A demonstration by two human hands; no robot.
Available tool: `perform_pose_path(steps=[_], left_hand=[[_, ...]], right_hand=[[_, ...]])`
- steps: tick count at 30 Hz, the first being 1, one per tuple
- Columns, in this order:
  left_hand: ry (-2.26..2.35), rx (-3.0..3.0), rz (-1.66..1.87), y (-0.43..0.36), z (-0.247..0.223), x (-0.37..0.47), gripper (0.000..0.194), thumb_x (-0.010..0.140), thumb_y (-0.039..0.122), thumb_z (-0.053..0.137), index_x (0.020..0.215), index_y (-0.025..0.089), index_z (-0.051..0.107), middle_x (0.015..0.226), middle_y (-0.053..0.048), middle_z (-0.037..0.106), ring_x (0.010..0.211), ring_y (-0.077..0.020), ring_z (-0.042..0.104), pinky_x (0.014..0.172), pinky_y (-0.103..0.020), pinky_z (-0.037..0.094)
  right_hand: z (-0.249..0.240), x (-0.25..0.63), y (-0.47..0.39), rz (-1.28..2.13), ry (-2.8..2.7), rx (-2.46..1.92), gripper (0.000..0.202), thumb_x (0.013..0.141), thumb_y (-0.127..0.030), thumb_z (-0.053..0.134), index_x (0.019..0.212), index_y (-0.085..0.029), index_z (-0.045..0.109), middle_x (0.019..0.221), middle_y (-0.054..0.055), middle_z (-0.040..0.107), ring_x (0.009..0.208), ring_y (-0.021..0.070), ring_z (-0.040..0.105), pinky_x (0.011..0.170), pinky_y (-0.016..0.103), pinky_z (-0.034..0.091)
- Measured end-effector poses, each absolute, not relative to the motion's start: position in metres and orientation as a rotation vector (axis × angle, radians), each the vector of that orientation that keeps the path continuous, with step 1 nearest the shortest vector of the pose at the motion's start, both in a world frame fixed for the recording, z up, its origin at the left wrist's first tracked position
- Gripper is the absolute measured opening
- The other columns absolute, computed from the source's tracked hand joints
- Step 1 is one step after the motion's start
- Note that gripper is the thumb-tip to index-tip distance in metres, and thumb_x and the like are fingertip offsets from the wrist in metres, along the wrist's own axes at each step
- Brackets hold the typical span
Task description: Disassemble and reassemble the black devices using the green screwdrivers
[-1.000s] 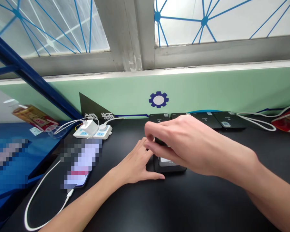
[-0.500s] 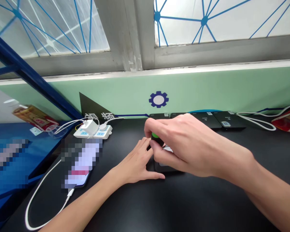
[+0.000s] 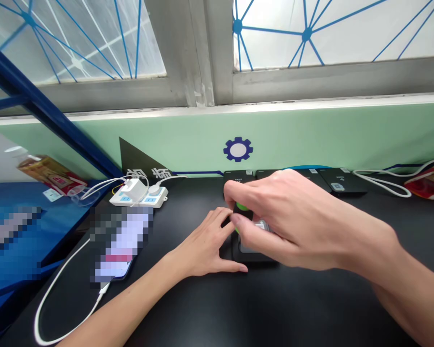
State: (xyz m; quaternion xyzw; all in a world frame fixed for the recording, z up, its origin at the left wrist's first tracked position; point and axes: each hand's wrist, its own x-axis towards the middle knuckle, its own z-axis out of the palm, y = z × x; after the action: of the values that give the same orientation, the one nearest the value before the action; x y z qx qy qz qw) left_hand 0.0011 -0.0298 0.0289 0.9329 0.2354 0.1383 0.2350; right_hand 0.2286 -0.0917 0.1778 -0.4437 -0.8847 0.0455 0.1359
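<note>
On the black table lies a small flat black case [image 3: 260, 258] with a pale grey inset, partly covered by my hands. My right hand [image 3: 285, 221] is closed round a stubby black-and-green screwdriver [image 3: 243, 212], held upright over the case. Its tip and where it meets the case are hidden. At the case's left side is my left hand [image 3: 206, 246], its fingers stretched out and thumb spread along the near edge. Whether its fingertips press on the case is hard to see.
Several flat black boxes [image 3: 342, 180] stand in a row by the green wall. To the left are a white power strip [image 3: 155, 196] with plugs and a phone [image 3: 125, 246] on a white cable. A drink bottle [image 3: 52, 173] leans further left. More white cable [image 3: 386, 185] lies right.
My right hand and the screwdriver have shifted slightly right and nearer to me, uncovering more of the case's inset. The left hand stays nearly still.
</note>
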Motion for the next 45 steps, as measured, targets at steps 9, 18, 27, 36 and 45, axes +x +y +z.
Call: perform_pose_path(steps=[9,18,27,36,45], left_hand=[[0.634,2.555,0.385,-0.0286,0.027,0.0008,0.096,0.085,0.071,0.091,0.162,0.026,0.055,0.16,-0.018,0.058,0.144,-0.0482,0.057,0.12,-0.064,0.054],[0.619,2.564,0.399,-0.0277,0.0262,0.0012,0.095,0.085,0.069,0.092,0.163,0.029,0.056,0.159,-0.016,0.061,0.143,-0.0486,0.059,0.119,-0.066,0.053],[0.572,2.607,0.428,-0.0269,0.0228,0.0,0.103,0.089,0.069,0.089,0.172,0.029,0.044,0.169,-0.017,0.053,0.154,-0.0508,0.05,0.126,-0.066,0.049],[0.568,2.601,0.428,-0.0257,0.0235,0.0005,0.09,0.09,0.073,0.086,0.162,0.028,0.056,0.164,-0.016,0.057,0.15,-0.0491,0.054,0.124,-0.064,0.05],[0.567,2.602,0.418,-0.0269,0.0233,0.0004,0.095,0.09,0.072,0.087,0.166,0.027,0.052,0.165,-0.018,0.056,0.147,-0.0483,0.056,0.123,-0.065,0.051]], right_hand=[[0.1769,0.2268,-0.0932,0.211,-2.592,-1.264,0.023,0.113,-0.036,0.048,0.094,-0.025,0.041,0.071,-0.007,0.053,0.056,0.0136,0.033,0.06,0.036,0.023],[0.1795,0.2267,-0.0936,0.161,-2.594,-1.283,0.029,0.113,-0.036,0.05,0.089,-0.025,0.039,0.073,-0.006,0.054,0.057,0.0136,0.037,0.06,0.037,0.023],[0.1794,0.2258,-0.0966,0.173,-2.6,-1.27,0.031,0.117,-0.036,0.045,0.088,-0.024,0.042,0.073,-0.006,0.056,0.055,0.0142,0.035,0.06,0.037,0.022],[0.1798,0.2256,-0.0984,0.14,-2.618,-1.264,0.032,0.114,-0.036,0.049,0.086,-0.024,0.041,0.07,-0.006,0.055,0.055,0.0138,0.034,0.059,0.036,0.023],[0.1793,0.223,-0.0954,0.091,-2.591,-1.28,0.035,0.117,-0.038,0.042,0.086,-0.023,0.043,0.074,-0.005,0.055,0.056,0.0135,0.034,0.059,0.036,0.024]])
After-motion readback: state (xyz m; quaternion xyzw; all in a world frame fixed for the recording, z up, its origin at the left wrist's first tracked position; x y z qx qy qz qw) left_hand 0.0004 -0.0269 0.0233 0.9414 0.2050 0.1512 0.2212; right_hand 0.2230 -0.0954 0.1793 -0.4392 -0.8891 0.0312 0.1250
